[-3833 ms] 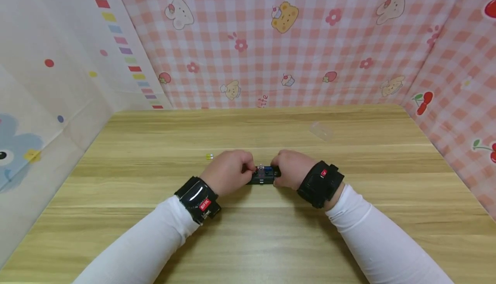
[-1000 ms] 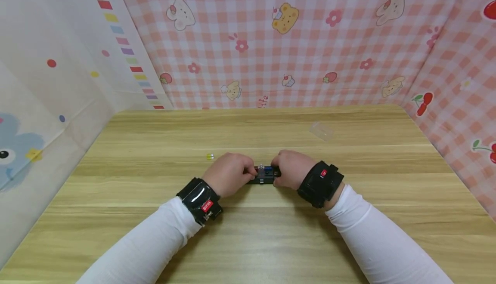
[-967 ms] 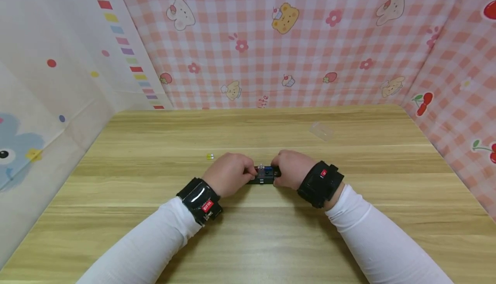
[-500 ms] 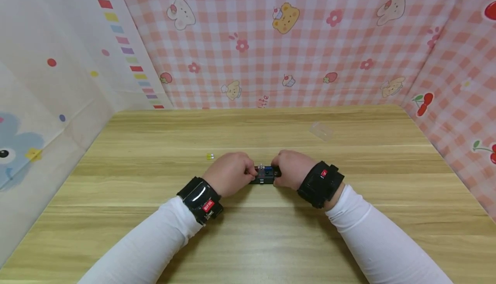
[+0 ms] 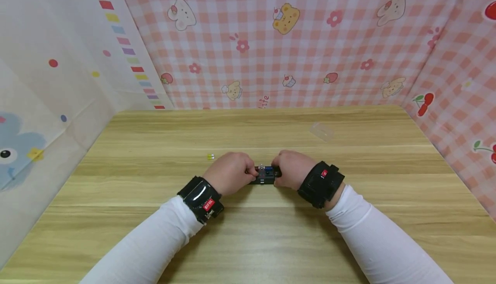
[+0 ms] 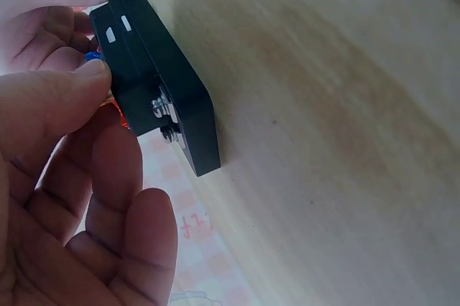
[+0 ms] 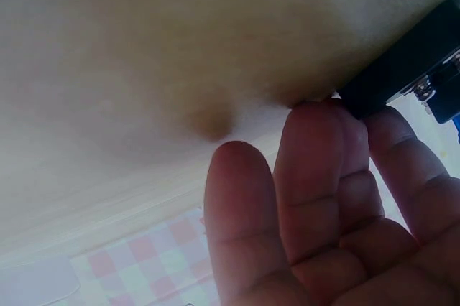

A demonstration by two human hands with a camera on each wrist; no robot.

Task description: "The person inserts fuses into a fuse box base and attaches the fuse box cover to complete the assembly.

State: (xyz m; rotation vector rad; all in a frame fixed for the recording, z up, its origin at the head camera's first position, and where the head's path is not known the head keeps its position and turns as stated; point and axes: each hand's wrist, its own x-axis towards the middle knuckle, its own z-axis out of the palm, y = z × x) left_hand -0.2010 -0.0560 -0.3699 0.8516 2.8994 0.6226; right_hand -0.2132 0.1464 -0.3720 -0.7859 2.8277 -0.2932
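A small black fuse block [image 5: 263, 180] with metal screw terminals lies on the wooden table between the hands. A blue blade fuse [image 5: 269, 169] stands on its top. My left hand [image 5: 231, 173] pinches with thumb and index finger at the block's left part, where a red-orange blade fuse [image 6: 122, 113] shows, mostly hidden by the fingers. The right hand [image 5: 293, 168] grips the block's right end, thumb at the near side and fingers at the far side. In the right wrist view, some fingertips [image 7: 241, 169] stand free beside the block [image 7: 402, 62].
A yellow blade fuse [image 5: 211, 156] lies on the table [image 5: 248, 241] left of the left hand. Behind the right hand lies a clear plastic cover [image 5: 322, 131]. Patterned cloth [image 5: 248, 60] hangs along the table's back and sides.
Since the oldest frame, the left fingertips have shifted slightly right and over the red spot on the fuse block. The right hand and the block hold still.
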